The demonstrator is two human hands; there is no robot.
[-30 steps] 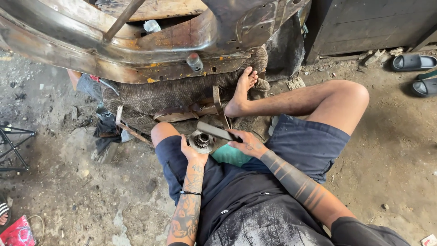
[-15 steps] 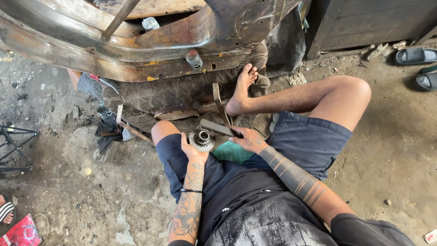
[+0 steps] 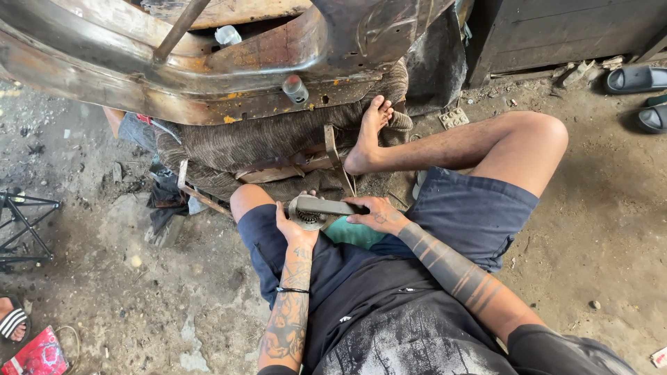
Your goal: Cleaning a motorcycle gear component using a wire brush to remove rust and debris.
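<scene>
Gear part (image 3: pixel 306 214), round and toothed, sits cupped in my left hand (image 3: pixel 290 226), fingers curled around it. My right hand (image 3: pixel 379 213) grips a flat metal bar (image 3: pixel 335 206) lying across the gear, just above my lap, below the rusty vehicle frame (image 3: pixel 208 83).

floor (image 3: pixel 104 305): dirty concrete, stained | upper rt: two dark sandals (image 3: pixel 636 78) + scrap bits by wall | left edge: black metal stand (image 3: pixel 21 222) | lower left: red packet (image 3: pixel 38 355) | ctr-left: dark rag (image 3: pixel 163 198) | lower rt: small stone (image 3: pixel 594 304)
</scene>
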